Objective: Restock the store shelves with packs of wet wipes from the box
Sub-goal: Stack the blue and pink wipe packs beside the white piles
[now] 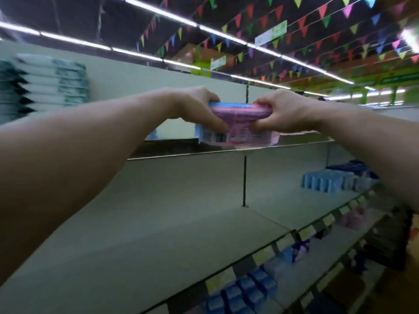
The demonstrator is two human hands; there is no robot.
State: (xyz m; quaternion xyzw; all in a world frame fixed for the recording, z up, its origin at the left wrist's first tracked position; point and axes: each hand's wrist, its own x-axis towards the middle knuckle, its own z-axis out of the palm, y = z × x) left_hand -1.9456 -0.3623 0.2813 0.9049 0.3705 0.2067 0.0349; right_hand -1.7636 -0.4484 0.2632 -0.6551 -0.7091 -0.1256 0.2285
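Observation:
I hold a pink and blue pack of wet wipes (240, 123) with both hands just above the front edge of the upper shelf (226, 150). My left hand (199, 107) grips its left end, thumb underneath near the barcode. My right hand (281, 112) grips its right end. A stack of white and teal packs (49, 82) lies on the top shelf at the far left. The box is out of view.
The wide middle shelf (181, 211) stretches below my arms, with light blue packs (328, 182) at its right end. Lower shelves hold blue and purple packs (249, 286). A vertical divider slot (244, 182) runs down the back panel. Bunting hangs from the ceiling.

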